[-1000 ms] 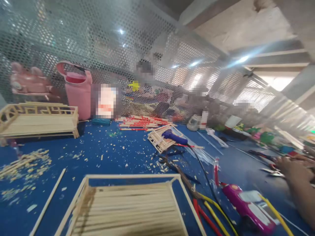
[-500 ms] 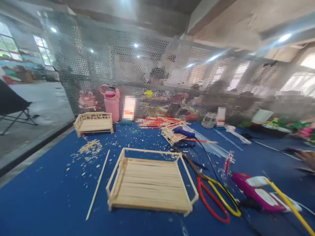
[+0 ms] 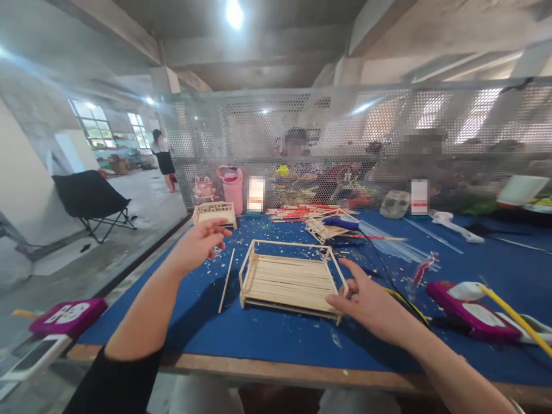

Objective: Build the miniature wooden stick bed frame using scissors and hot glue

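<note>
A miniature bed-like frame of pale wooden sticks (image 3: 288,279), with a slatted base and thin side rails, stands on the blue tabletop. My right hand (image 3: 366,296) is at its right front corner, thumb over the base's edge and fingers around the rail. In the air at the left, my left hand (image 3: 200,244) is open, its fingers loosely bent and holding nothing. Behind that hand stands a small stick bench (image 3: 215,214), partly covered by it. One loose wooden stick (image 3: 226,282) lies between my left hand and the frame.
Red-tipped sticks (image 3: 302,213) lie in a pile at the back near a blue glue gun (image 3: 340,222). Yellow-handled scissors (image 3: 405,302), partly hidden, lie behind my right arm. A purple device (image 3: 474,316) sits at the right. A perforated screen (image 3: 241,132) closes off the far side.
Both my hands have come into view, the right one reaching the stick frame. The camera view has shifted, so the table's front edge and more of the room's left side now show.
</note>
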Tool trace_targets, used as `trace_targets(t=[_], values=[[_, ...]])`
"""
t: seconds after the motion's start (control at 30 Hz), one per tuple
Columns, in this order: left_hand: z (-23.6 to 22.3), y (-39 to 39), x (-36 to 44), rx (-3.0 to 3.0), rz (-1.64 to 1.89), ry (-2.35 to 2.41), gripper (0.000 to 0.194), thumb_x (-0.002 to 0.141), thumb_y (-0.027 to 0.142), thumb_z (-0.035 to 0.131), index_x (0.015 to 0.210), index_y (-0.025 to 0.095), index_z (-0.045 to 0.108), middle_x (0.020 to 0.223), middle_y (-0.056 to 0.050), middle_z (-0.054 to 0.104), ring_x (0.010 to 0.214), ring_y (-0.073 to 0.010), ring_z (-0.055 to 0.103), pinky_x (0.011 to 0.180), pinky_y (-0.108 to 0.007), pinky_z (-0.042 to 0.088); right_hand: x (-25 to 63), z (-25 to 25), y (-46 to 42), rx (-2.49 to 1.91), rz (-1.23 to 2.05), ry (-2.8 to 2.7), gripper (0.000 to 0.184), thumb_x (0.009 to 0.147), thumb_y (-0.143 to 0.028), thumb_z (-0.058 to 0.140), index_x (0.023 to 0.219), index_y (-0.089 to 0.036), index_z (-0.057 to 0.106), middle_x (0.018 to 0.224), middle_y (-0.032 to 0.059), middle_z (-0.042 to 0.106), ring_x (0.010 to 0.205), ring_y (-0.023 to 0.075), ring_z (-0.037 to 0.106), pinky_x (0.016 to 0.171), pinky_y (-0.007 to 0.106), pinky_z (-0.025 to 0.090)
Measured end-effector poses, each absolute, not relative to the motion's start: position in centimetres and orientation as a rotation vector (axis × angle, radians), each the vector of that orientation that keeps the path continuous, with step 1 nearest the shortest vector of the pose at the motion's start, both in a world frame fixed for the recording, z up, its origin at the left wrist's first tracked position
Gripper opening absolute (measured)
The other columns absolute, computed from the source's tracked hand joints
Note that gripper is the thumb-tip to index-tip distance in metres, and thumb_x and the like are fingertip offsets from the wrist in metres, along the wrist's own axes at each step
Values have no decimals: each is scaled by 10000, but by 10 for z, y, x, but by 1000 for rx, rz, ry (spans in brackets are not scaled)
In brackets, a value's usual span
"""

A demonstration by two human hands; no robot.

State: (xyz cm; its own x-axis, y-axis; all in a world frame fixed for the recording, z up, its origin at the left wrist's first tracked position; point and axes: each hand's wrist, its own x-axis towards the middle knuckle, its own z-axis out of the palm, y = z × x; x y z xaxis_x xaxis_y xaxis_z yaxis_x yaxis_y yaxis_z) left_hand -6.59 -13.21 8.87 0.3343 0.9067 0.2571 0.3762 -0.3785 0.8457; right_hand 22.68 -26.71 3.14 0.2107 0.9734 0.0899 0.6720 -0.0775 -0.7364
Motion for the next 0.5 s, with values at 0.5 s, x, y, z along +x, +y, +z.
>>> trace_targets(t=[0.5], values=[[57,-65,-55,2076,303,893,284,629,301,690,875,159,686,809,-21,687,783,-179,598,768,-279,442,259,32,-137,-1596,711,-1437,174,695,-235,566,860,-196,529,596,-32,591,527,124,554,517,239,440]])
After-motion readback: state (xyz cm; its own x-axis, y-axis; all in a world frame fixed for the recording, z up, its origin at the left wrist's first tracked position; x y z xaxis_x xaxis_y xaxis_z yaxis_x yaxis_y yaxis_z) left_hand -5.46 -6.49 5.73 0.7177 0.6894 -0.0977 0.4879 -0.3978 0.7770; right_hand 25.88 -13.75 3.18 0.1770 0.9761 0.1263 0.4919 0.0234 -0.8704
